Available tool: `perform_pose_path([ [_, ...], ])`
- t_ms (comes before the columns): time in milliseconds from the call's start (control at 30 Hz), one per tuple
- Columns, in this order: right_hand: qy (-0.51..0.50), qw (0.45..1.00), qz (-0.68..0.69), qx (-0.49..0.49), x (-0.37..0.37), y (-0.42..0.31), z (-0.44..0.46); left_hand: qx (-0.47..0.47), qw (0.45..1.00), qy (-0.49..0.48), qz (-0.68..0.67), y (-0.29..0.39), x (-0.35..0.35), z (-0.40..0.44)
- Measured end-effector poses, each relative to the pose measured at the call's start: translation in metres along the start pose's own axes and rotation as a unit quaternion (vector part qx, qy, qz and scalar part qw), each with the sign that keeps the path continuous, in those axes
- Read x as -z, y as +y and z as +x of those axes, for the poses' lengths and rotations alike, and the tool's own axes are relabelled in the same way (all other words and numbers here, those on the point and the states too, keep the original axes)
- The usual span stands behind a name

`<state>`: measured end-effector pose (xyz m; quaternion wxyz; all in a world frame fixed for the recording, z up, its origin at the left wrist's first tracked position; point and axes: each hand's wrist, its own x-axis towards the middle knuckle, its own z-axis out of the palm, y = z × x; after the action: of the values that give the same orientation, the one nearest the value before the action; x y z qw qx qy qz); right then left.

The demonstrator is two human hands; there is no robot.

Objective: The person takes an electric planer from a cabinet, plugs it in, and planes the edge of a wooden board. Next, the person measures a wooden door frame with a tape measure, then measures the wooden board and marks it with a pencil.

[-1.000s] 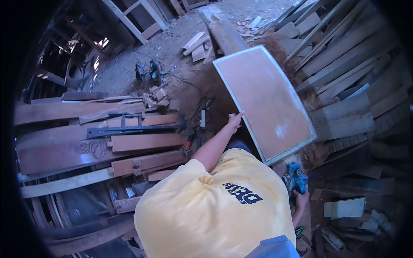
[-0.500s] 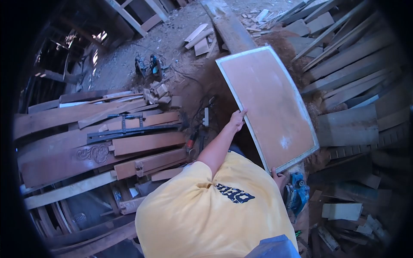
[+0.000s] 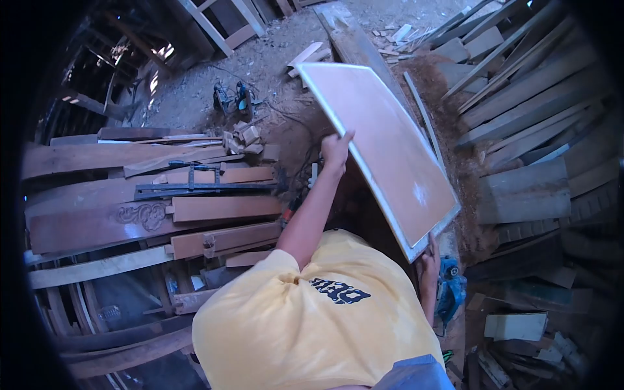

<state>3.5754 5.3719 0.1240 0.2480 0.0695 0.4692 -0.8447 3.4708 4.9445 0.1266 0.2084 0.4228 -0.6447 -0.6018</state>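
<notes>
A flat wooden panel (image 3: 383,143) with a pale border is held tilted over a long plank bench, its left side raised. My left hand (image 3: 335,151) grips the panel's left edge, thumb on the top face and fingers under the rim. At the near end, my right hand (image 3: 428,261) holds the edge close to the corner; part of its fingers is hidden. A blue power tool (image 3: 450,289) sits just right of my right hand. Beyond the panel's right edge, a narrow pale strip (image 3: 424,120) lies along the bench (image 3: 351,36).
Stacked boards (image 3: 227,209), one carved, lie on the left with a dark bar clamp (image 3: 192,185) on top. Power tools (image 3: 242,97) and cords rest on the dirt floor. More planks (image 3: 526,117) and sawdust (image 3: 465,188) cover the right side.
The panel has tilted up on its left side and shifted left. My left hand rose with its edge. A pale strip on the bench has come into view at the right.
</notes>
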Motion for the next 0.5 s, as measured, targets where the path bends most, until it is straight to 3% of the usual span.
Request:
perform_pose_path([
  [33, 0.009, 0.926, -0.369, 0.083, -0.005, -0.011, 0.0, -0.011, 0.999, 0.018, 0.029, 0.031, -0.007, 0.004],
  [67, 0.004, 0.925, -0.37, 0.091, -0.021, -0.032, 0.002, -0.025, 0.997, 0.036, 0.056, 0.06, -0.017, 0.01],
  [100, 0.005, 0.788, -0.591, 0.174, -0.045, -0.056, 0.004, -0.032, 0.998, 0.037, 0.049, 0.075, -0.027, 0.019],
  [133, 0.013, 0.591, -0.768, 0.245, -0.058, -0.071, 0.009, -0.06, 0.995, 0.045, 0.065, 0.089, -0.038, 0.026],
  [167, 0.033, 0.579, -0.735, 0.352, -0.054, -0.07, 0.026, -0.088, 0.992, 0.054, 0.078, 0.104, -0.05, 0.03],
  [200, 0.037, 0.573, -0.733, 0.365, -0.056, -0.08, 0.038, -0.098, 0.991, 0.055, 0.068, 0.122, -0.059, 0.026],
  [267, -0.017, 0.465, -0.757, 0.459, -0.066, -0.096, 0.057, -0.111, 0.988, 0.035, 0.101, 0.15, -0.071, 0.021],
  [300, -0.016, 0.457, -0.754, 0.47, -0.075, -0.105, 0.065, -0.131, 0.979, 0.033, 0.152, 0.16, -0.077, 0.027],
  [333, -0.036, 0.46, -0.733, 0.5, -0.082, -0.115, 0.071, -0.137, 0.979, 0.039, 0.143, 0.169, -0.083, 0.031],
  [400, -0.053, 0.46, -0.711, 0.529, -0.112, -0.137, 0.075, -0.232, 0.97, -0.017, -0.066, 0.169, -0.1, 0.04],
  [433, -0.042, 0.475, -0.668, 0.571, -0.138, -0.148, 0.082, -0.237, 0.951, -0.113, -0.162, 0.152, -0.115, 0.062],
  [500, -0.02, 0.518, -0.614, 0.595, -0.18, -0.16, 0.094, -0.273, 0.941, -0.12, -0.16, 0.163, -0.1, 0.012],
])
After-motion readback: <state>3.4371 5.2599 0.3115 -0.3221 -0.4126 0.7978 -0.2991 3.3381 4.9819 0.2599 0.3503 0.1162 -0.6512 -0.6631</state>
